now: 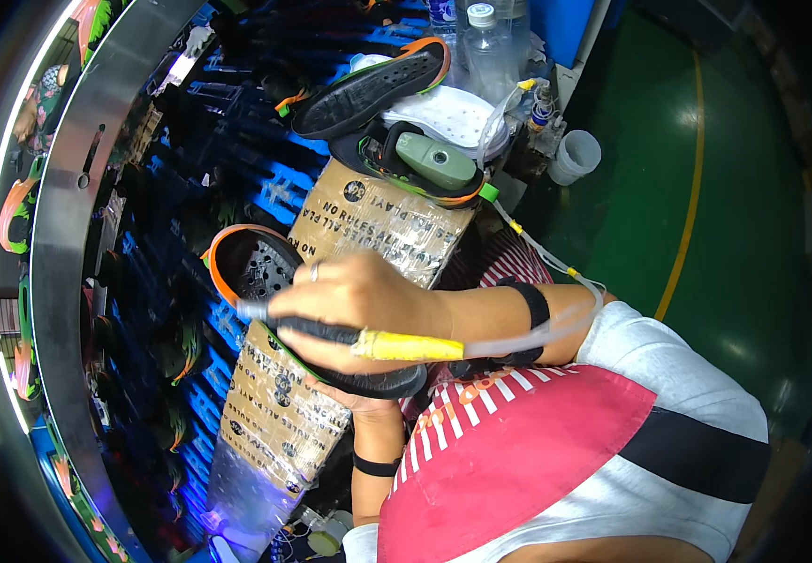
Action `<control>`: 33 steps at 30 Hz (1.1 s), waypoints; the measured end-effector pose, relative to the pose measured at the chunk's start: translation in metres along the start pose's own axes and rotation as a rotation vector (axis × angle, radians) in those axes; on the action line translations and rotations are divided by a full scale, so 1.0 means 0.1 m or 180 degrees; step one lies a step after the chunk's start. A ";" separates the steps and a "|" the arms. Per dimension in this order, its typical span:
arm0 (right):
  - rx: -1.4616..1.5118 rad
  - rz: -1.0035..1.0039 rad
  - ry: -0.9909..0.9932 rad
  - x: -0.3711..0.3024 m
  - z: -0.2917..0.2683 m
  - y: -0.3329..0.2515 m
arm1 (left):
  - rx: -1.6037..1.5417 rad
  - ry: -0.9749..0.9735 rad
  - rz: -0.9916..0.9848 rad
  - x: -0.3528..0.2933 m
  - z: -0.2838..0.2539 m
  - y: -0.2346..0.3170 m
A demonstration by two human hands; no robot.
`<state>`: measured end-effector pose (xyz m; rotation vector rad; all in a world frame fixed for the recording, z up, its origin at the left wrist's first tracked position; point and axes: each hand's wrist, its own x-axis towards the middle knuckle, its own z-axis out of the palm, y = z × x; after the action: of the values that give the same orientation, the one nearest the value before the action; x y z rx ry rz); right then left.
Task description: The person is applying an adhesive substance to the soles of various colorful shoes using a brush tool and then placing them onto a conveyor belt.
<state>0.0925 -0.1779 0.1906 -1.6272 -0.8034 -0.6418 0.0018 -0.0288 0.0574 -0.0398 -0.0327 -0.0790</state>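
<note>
A black clog with an orange and green rim lies tilted across the middle, its toe toward the far left. My left hand grips it from below near the heel; most of those fingers are hidden under the shoe. Above the shoe, my right hand is closed around a pen-shaped tool with a yellow-wrapped end. Its greyish tip, blurred, is beside the clog's rim. From the yellow end a clear hose loops past my right forearm.
A taped cardboard strip runs under my hands. Beyond it are a black sole, a clog with a green block, a white shoe part and plastic bottles. Blue slats carrying shoe parts lie left; a white bucket stands right.
</note>
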 end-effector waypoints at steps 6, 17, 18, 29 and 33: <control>-0.0893 0.0295 -0.0012 0.12 -0.05 0.02 | 0.1269 0.0350 -0.0117 -0.04 0.04 -0.07; -0.0048 0.0166 0.0274 0.00 0.00 0.04 | 0.2258 0.0880 0.0575 0.04 0.20 -0.04; -0.0200 0.0296 0.0207 -0.03 -0.01 0.04 | 0.0839 -0.0201 0.0029 0.05 0.22 -0.04; 0.0843 0.0578 -0.0362 -0.25 0.10 -0.15 | 0.1334 -0.0115 0.0471 0.28 0.50 0.03; 0.0937 0.0164 -0.0984 -0.28 0.09 -0.20 | 0.1758 -0.0235 0.0360 0.38 0.63 0.01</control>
<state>0.0591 -0.1717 0.1790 -1.4866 -1.0243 -0.2218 0.0378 -0.0277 0.1212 0.5072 -0.1248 0.0466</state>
